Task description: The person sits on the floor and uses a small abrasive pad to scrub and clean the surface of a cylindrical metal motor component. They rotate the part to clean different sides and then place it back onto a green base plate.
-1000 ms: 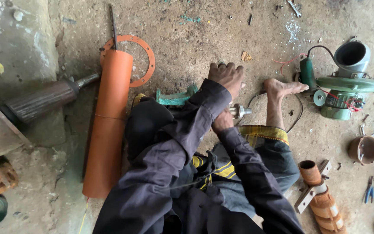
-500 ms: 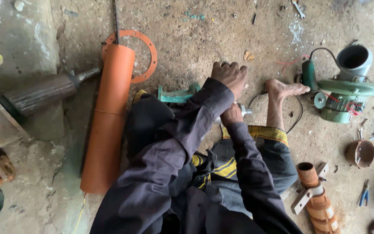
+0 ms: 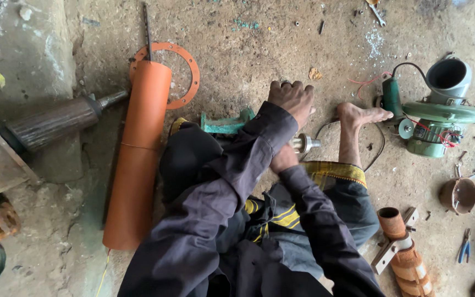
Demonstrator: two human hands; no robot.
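I sit on the floor with a green metal pump part (image 3: 224, 124) between my legs, mostly hidden under my dark sleeves. My left hand (image 3: 291, 99) is on top of it with the fingers curled down over its far end. My right hand (image 3: 284, 158) lies just below, half covered by the left sleeve, and is closed around the part next to a short shiny metal shaft (image 3: 306, 144) that sticks out to the right. My bare foot (image 3: 358, 116) rests beside the shaft.
A long orange pipe (image 3: 138, 154) lies at my left over an orange ring gasket (image 3: 189, 60), with a rusty rotor (image 3: 56, 124) beyond it. A green pump (image 3: 441, 115) stands at the right. Rusty cup (image 3: 457, 195), orange-brown fittings (image 3: 405, 253) and pliers (image 3: 464, 250) lie lower right.
Both hands stay on the part in nearly the same place. The view has drifted slightly, so the floor objects sit a little differently in the picture.
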